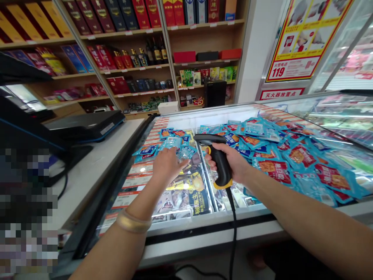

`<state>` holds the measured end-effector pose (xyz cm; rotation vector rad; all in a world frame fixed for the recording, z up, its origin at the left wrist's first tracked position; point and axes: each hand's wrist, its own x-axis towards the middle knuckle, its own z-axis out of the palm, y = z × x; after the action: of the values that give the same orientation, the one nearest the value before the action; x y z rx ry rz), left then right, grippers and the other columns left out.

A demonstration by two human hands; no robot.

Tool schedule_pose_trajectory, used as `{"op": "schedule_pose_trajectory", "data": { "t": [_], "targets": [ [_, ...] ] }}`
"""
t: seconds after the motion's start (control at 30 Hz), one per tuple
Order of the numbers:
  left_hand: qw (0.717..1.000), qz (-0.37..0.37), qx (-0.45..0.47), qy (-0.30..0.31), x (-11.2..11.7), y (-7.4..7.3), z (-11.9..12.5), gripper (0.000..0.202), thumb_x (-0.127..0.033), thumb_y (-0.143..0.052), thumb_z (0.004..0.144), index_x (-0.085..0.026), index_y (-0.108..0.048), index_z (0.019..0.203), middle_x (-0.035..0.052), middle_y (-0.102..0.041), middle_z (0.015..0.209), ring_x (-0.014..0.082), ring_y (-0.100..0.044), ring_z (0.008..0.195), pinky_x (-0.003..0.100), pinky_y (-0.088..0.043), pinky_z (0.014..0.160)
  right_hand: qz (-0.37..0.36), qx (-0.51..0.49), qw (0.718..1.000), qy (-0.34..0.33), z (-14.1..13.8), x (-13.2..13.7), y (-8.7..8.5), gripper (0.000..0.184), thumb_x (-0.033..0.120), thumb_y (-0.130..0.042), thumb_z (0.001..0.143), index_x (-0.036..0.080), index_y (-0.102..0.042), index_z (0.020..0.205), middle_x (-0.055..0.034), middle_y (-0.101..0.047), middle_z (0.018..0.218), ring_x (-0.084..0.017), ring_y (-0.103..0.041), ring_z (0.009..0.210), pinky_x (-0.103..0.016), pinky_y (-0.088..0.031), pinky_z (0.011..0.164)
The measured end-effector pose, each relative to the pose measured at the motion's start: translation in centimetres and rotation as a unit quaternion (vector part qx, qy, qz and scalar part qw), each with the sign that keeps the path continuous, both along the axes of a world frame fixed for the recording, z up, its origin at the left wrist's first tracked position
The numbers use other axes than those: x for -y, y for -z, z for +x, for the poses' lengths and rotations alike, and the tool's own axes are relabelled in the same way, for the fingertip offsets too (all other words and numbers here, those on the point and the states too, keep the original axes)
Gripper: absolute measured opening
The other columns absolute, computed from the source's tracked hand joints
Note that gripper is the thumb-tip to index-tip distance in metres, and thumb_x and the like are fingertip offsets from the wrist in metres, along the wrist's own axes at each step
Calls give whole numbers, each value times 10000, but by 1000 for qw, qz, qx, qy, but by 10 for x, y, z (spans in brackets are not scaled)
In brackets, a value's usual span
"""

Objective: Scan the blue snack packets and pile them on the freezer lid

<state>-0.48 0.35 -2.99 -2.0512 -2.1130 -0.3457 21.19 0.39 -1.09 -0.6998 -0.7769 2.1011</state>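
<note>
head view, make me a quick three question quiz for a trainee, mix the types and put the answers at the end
1. Multiple choice: what grips the handheld scanner? (a) left hand (b) right hand (c) both hands
2. True or false: each forearm wears a gold bangle.
3. Fill in: seen from the camera, the larger heap of blue-edged packets lies to the ____ of the scanner.

Key: 1. b, right hand. 2. False; the gold bangle is on the left arm only. 3. right.
</note>
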Motion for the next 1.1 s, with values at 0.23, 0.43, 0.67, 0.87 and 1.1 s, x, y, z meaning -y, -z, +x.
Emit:
{"op": "schedule_pose_trajectory", "data": {
  "t": [0.23, 0.43, 0.67, 0.87, 1.1],
  "targets": [
    [999, -2, 41, -8, -1, 5, 3, 503, -501, -559, 888, -125, -593, 1219, 195, -657, 1090, 348, -635, 1046, 433, -480, 912, 6, 5, 1000, -10, 1, 4, 0, 176, 332, -622, 810, 164, -597, 764, -13, -556, 650, -92, -450, 506, -203, -426, 457],
    [995, -16, 99, 14, -3, 0, 1, 494, -423, -684, 805, -152, -604, 1210, 184, -674, 1123, 334, -649, 1037, 424, -496, 898, 5, 11, 1000, 0, 1, 6, -2, 173, 328, -620, 817, 171, -593, 750, -14, -552, 638, -98, -456, 503, -204, -422, 444],
    [981, -52, 183, 37, -4, -1, -7, 611, -567, -839, 522, -218, -659, 990, 64, -696, 817, 271, -666, 744, 336, -475, 617, 12, 16, 1000, -7, 3, 6, -1, 172, 334, -631, 806, 172, -578, 785, -10, -546, 648, -97, -450, 506, -213, -422, 456],
    [937, -88, 336, 51, 1, -10, -2, 367, -471, -680, 723, -234, -433, 592, -42, -414, 523, 141, -473, 494, 276, -348, 499, 4, 17, 1000, 6, 3, 5, -1, 172, 329, -614, 825, 167, -576, 778, -14, -551, 645, -95, -446, 509, -211, -411, 456],
    [823, 31, 566, 41, 2, -14, 6, 243, -456, -542, 830, -229, -458, 810, -47, -533, 552, 123, -512, 413, 224, -341, 395, 5, 30, 998, -52, 5, 7, 0, 173, 332, -637, 817, 168, -594, 784, -14, -559, 657, -95, -460, 506, -213, -421, 454]
  ]
}}
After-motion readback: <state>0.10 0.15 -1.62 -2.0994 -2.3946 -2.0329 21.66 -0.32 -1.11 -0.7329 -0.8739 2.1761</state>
